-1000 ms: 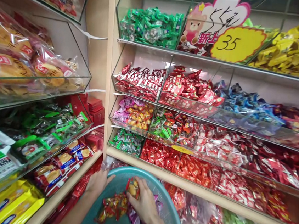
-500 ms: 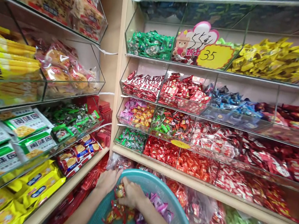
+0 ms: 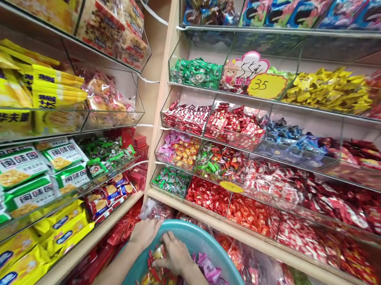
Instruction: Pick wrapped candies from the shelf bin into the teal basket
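Left hand (image 3: 145,234) clasping basin (image 3: 231,270) by rim; right hand (image 3: 172,252) angled down, half-curled over red-gold candies (image 3: 153,278), hold unclear

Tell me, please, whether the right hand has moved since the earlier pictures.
Yes, the right hand has shifted left, closer to the upright wooden post between the shelves.

A sweet shop — wrapped candies (image 3: 328,91) fill clear bins (image 3: 287,155), a yellow sign (image 3: 267,86) reads 35.
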`<action>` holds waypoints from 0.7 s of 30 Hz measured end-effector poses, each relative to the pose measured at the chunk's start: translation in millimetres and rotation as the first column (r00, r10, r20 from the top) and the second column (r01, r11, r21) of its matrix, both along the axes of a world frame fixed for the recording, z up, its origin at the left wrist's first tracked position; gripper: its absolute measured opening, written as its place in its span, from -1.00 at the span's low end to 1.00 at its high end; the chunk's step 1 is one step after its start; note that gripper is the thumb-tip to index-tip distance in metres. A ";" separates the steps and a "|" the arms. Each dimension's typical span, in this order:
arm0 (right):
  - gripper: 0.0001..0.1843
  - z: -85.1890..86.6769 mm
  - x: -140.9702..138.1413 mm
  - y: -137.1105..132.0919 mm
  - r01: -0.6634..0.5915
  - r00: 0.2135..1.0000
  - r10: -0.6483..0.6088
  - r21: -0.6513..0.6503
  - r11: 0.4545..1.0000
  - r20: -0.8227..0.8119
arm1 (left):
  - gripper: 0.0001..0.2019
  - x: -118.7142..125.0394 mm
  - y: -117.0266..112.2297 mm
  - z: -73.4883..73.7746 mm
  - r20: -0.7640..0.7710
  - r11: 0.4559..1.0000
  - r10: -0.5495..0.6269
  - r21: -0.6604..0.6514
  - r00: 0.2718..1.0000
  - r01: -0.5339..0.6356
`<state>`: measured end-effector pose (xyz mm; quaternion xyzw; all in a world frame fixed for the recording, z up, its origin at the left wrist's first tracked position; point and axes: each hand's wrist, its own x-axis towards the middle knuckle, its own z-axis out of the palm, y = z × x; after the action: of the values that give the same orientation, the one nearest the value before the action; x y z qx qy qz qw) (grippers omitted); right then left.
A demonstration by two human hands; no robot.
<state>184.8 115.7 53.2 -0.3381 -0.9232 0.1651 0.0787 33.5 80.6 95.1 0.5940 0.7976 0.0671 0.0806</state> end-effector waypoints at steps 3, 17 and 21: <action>-0.43 -0.9 6.0 2.1 0.075 0.997 -0.075 0.018 0.997 -0.009 | -0.31 1.4 4.1 -6.0 -0.028 0.996 -0.038 0.084 0.999 0.040; -0.51 -11.0 7.5 1.5 0.160 0.952 -0.198 -0.172 0.972 -0.235 | -0.33 -2.9 2.7 -16.0 -0.035 0.994 0.026 0.110 0.999 -0.022; -0.65 -13.4 -4.0 4.7 0.220 0.866 -0.297 -0.227 0.949 -0.402 | -0.35 -2.0 6.7 -17.3 -0.030 0.995 0.021 0.096 0.999 -0.018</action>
<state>180.7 120.5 39.8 -0.4195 -0.8109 0.3036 0.2726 31.5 87.3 77.8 0.5904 0.8003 0.0969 0.0392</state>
